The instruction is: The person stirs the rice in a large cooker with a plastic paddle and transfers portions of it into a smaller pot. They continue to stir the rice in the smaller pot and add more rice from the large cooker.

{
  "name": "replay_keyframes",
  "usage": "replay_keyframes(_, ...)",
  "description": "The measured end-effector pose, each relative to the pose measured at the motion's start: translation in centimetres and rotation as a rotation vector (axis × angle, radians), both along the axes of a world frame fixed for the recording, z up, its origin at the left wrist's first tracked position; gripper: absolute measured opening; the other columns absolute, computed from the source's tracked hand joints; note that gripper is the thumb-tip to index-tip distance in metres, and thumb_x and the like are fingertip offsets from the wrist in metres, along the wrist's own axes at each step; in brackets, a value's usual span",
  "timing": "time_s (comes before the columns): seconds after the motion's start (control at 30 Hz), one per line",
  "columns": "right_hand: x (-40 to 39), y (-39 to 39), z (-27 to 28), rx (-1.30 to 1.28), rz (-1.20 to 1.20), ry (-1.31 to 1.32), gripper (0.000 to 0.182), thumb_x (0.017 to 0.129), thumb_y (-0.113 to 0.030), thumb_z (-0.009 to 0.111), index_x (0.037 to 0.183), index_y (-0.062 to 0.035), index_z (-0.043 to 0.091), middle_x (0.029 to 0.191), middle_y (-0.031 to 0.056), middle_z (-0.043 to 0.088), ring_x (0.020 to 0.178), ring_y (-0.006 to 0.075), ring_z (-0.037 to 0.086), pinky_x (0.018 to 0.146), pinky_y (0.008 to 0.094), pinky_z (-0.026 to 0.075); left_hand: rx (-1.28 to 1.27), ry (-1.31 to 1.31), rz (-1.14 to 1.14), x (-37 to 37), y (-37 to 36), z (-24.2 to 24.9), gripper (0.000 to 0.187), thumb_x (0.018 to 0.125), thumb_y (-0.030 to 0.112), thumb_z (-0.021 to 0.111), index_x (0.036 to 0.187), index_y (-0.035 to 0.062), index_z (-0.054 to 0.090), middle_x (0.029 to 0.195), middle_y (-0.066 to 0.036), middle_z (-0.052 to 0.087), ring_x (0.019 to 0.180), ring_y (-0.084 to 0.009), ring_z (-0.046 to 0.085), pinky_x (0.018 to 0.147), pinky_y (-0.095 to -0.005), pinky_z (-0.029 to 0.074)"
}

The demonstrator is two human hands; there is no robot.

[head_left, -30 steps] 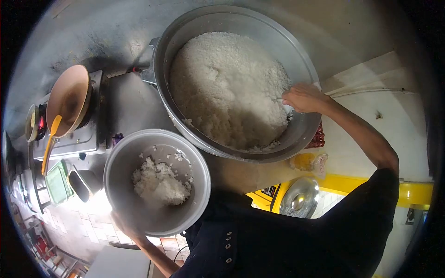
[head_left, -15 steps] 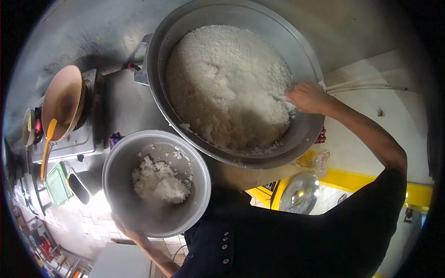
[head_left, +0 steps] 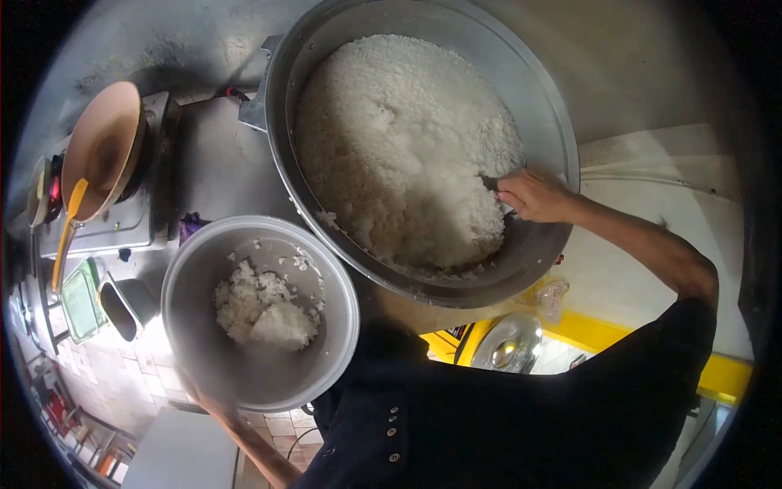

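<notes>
My right hand (head_left: 533, 196) is closed at the right side of a large metal pot (head_left: 550, 106) filled with steaming white rice (head_left: 407, 106). A dark edge shows beside the fingers; I cannot tell what the tool is, as it is mostly hidden by the hand and the rice. Lower left, a smaller grey pot (head_left: 261, 387) holds a clump of rice (head_left: 265, 314), with grains stuck to its inner wall. My left hand (head_left: 204, 395) grips this pot from its lower left side, fingers largely hidden behind it. The two rims lie close together.
On the left, a pan (head_left: 102, 151) with an orange spatula (head_left: 69, 232) sits on a stove (head_left: 134, 220). A green-edged tray (head_left: 84, 301) and a metal container (head_left: 130, 306) are below it. A round metal lid (head_left: 507, 342) lies by a yellow edge.
My right hand has shifted down and slightly inward, over the rice's right edge. The smaller pot appears a little farther left and higher, along with the whole view's shift.
</notes>
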State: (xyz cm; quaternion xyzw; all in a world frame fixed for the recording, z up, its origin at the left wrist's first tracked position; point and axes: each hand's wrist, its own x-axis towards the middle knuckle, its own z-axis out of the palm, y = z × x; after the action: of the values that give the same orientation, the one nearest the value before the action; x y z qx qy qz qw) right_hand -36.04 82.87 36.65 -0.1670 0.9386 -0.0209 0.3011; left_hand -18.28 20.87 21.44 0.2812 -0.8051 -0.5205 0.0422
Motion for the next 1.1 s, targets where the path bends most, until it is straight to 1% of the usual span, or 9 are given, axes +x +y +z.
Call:
replay_keyframes(0.1,-0.1,-1.1,0.3,0.046,-0.045,-0.092,0.016,0.091,-0.014,0.054,0.080,-0.0034,0.054,0.074,0.0180,0.057,0.079,0.0386,0.054,0.074,0.0458,0.040,-0.441,0.061,-0.170,2.0,-1.8,-2.8,0.050,0.104,0.036,0.034,0.142,0.0044,0.041,0.146,-0.020,0.037,0.133,-0.0318,0.039,0.109,-0.0399,0.032)
replay_keyframes(0.23,0.1,-1.0,-0.4,-0.001,-0.040,-0.083,0.013,0.089,-0.013,0.054,0.080,-0.0030,0.054,0.073,0.0180,0.056,0.079,0.0394,0.054,0.074,0.0467,0.039,-0.392,0.141,-0.058,2.4,-2.3,-3.6,0.052,0.104,0.038,0.035,0.141,0.0010,0.042,0.141,-0.018,0.041,0.125,-0.0269,0.044,0.105,-0.0375,0.035)
replay_keyframes(0.3,0.3,-0.5,-1.3,-0.156,-0.029,-0.019,0.012,0.084,-0.008,0.053,0.076,0.0011,0.055,0.067,0.0233,0.056,0.071,0.0434,0.057,0.064,0.0489,0.043,-0.045,0.020,0.038,0.5,-0.6,-1.3,0.055,0.103,0.039,0.036,0.140,-0.0010,0.042,0.138,-0.016,0.043,0.119,-0.0237,0.046,0.101,-0.0358,0.037)
replay_keyframes(0.53,-0.1,-1.1,0.4,-0.265,0.030,0.019,0.014,0.085,-0.010,0.058,0.075,-0.0017,0.054,0.065,0.0187,0.054,0.067,0.0399,0.055,0.063,0.0472,0.041,-0.212,0.005,-0.039,1.6,-3.1,-3.8,0.053,0.104,0.037,0.037,0.142,0.0004,0.039,0.142,-0.016,0.041,0.122,-0.0261,0.046,0.103,-0.0361,0.037)
replay_keyframes(0.7,-2.1,-1.2,0.6,-0.358,0.067,-0.101,0.010,0.083,-0.006,0.058,0.078,0.0024,0.056,0.067,0.0210,0.057,0.063,0.0380,0.057,0.056,0.0429,0.041,-0.872,0.070,-0.251,3.9,-5.7,-6.4,0.046,0.105,0.029,0.035,0.144,0.0062,0.038,0.147,-0.020,0.037,0.130,-0.0312,0.043,0.108,-0.0352,0.034)
replay_keyframes(0.8,-3.4,0.0,-0.6,-0.417,0.196,-0.021,0.007,0.080,-0.001,0.059,0.074,0.0004,0.054,0.064,0.0183,0.054,0.060,0.0372,0.055,0.056,0.0430,0.040,-0.955,0.206,-0.299,3.3,-3.6,-4.6,0.045,0.104,0.025,0.039,0.144,0.0064,0.038,0.147,-0.020,0.036,0.131,-0.0314,0.042,0.107,-0.0360,0.035)
replay_keyframes(1.0,-4.0,0.9,0.9,-0.657,0.160,0.012,0.004,0.077,0.007,0.053,0.081,0.0043,0.054,0.060,0.0186,0.050,0.049,0.0305,0.050,0.051,0.0386,0.039,-0.180,0.026,-0.032,2.3,-3.3,-4.0,0.054,0.094,0.017,0.050,0.144,0.0055,0.037,0.146,-0.023,0.036,0.132,-0.0381,0.040,0.107,-0.0415,0.038)
replay_keyframes(1.03,-4.0,1.4,1.2,-0.622,0.128,-0.017,0.014,0.078,0.006,0.054,0.091,0.0027,0.059,0.066,0.0173,0.052,0.060,0.0292,0.052,0.058,0.0357,0.041,-0.179,0.031,-0.019,2.3,-3.3,-4.1,0.054,0.094,0.017,0.050,0.144,0.0055,0.037,0.146,-0.023,0.036,0.132,-0.0381,0.040,0.107,-0.0415,0.038)
replay_keyframes(1.1,-3.7,2.5,1.6,-0.595,0.177,0.085,0.021,0.077,0.007,0.055,0.098,0.0019,0.058,0.078,0.0169,0.056,0.071,0.0280,0.054,0.064,0.0350,0.042,-0.647,0.147,-0.269,2.6,-3.9,-4.6,0.052,0.096,0.022,0.048,0.143,0.0028,0.038,0.145,-0.023,0.037,0.129,-0.0394,0.042,0.106,-0.0408,0.037)
